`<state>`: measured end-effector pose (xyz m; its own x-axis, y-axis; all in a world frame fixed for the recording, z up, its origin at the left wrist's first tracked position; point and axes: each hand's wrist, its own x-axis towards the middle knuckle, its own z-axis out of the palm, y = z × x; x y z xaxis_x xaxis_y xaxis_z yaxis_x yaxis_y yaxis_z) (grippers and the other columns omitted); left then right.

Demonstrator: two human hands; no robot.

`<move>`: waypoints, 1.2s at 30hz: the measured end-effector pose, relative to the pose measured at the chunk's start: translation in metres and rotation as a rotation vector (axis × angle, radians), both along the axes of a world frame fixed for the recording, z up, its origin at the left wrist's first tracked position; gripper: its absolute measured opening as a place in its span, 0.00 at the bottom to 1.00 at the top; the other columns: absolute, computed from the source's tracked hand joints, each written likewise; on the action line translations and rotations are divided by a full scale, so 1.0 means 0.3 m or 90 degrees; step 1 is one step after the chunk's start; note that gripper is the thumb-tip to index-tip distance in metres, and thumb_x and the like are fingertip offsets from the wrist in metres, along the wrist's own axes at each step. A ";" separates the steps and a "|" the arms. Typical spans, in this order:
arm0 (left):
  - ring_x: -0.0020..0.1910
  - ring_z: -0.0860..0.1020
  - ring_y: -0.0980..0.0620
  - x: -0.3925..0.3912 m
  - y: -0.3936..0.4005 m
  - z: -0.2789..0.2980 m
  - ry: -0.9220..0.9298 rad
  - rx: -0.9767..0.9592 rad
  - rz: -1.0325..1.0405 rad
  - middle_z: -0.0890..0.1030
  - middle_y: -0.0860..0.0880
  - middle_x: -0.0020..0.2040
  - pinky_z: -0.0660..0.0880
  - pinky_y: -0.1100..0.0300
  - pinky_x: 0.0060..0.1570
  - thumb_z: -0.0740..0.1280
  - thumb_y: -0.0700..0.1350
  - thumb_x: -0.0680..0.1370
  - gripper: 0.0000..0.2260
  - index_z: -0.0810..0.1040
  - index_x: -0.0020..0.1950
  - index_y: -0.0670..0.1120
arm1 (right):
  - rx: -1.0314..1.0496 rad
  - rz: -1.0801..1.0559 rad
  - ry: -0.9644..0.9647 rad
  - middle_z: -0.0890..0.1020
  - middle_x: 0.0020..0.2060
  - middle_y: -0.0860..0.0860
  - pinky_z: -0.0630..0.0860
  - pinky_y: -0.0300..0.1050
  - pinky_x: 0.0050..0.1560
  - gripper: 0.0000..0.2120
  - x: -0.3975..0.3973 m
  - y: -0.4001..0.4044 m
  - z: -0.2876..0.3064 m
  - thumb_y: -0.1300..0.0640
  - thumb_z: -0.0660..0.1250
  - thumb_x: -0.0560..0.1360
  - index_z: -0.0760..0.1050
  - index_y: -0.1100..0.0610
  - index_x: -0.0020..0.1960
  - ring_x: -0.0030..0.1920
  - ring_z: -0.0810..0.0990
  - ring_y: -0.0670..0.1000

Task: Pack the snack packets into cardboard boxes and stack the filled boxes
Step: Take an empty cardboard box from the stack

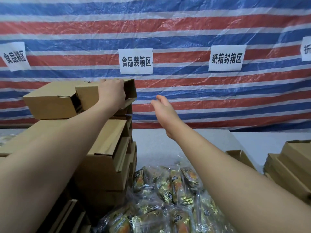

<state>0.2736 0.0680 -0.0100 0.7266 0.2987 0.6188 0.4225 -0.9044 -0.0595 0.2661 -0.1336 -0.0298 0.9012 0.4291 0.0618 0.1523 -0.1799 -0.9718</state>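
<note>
Left hand [111, 93] curls its fingers over the top cardboard box [104, 93], held tilted on the stack of boxes [104, 158] beside one other top box [50, 100]; its contents are hidden. Right hand [165, 113] is raised with fingers straight, holding nothing, apart from the box. Snack packets [168, 199], too many to count, lie in clear plastic below, and four paper signs hang on the striped tarp [185, 22].

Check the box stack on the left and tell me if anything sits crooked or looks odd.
Yes. The top box, gripped by the left hand, sits tilted with its end flap open, overhanging the stack's right edge. The neighbouring box lies skewed, and the stack below steps unevenly. The right hand hovers open beside it.
</note>
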 end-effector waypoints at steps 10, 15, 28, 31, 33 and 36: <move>0.57 0.79 0.44 -0.208 -0.202 0.263 -0.155 -0.174 -0.224 0.83 0.43 0.58 0.77 0.50 0.55 0.59 0.39 0.81 0.15 0.82 0.62 0.43 | -0.071 -0.123 -0.257 0.69 0.71 0.52 0.76 0.47 0.59 0.28 0.075 -0.078 0.165 0.52 0.65 0.80 0.60 0.53 0.77 0.70 0.70 0.55; 0.52 0.76 0.58 -0.275 -0.305 0.300 -0.088 -0.298 -0.318 0.82 0.52 0.56 0.70 0.68 0.51 0.61 0.41 0.82 0.13 0.83 0.60 0.48 | -0.289 -0.210 -0.349 0.64 0.75 0.56 0.70 0.59 0.68 0.33 0.135 -0.216 0.254 0.52 0.65 0.77 0.57 0.53 0.79 0.71 0.69 0.61; 0.58 0.76 0.57 -0.426 -0.557 -0.242 0.178 -0.601 -0.325 0.80 0.54 0.56 0.70 0.64 0.58 0.63 0.41 0.83 0.12 0.82 0.62 0.48 | -0.565 -0.058 -0.303 0.77 0.38 0.50 0.69 0.43 0.33 0.06 -0.030 -0.515 -0.266 0.60 0.60 0.77 0.74 0.52 0.44 0.40 0.77 0.52; 0.60 0.77 0.54 -0.504 -0.614 -0.416 0.239 -0.665 -0.288 0.81 0.52 0.56 0.72 0.60 0.61 0.61 0.39 0.83 0.12 0.82 0.62 0.45 | -0.607 -0.027 -0.230 0.76 0.40 0.50 0.69 0.43 0.38 0.05 -0.122 -0.574 -0.440 0.62 0.59 0.75 0.72 0.54 0.45 0.44 0.78 0.55; 0.58 0.77 0.53 -0.565 -0.644 -0.531 0.250 -0.709 -0.260 0.82 0.50 0.57 0.73 0.58 0.62 0.61 0.39 0.83 0.12 0.82 0.61 0.45 | -0.630 -0.002 -0.203 0.79 0.46 0.55 0.68 0.44 0.42 0.07 -0.191 -0.613 -0.548 0.62 0.58 0.74 0.73 0.54 0.48 0.51 0.79 0.60; 0.56 0.77 0.56 -0.660 -0.680 -0.691 0.250 -0.719 -0.242 0.82 0.52 0.55 0.71 0.66 0.55 0.63 0.40 0.83 0.10 0.82 0.59 0.45 | -0.638 0.024 -0.172 0.77 0.43 0.52 0.68 0.43 0.37 0.05 -0.306 -0.673 -0.686 0.60 0.57 0.75 0.70 0.53 0.45 0.44 0.79 0.54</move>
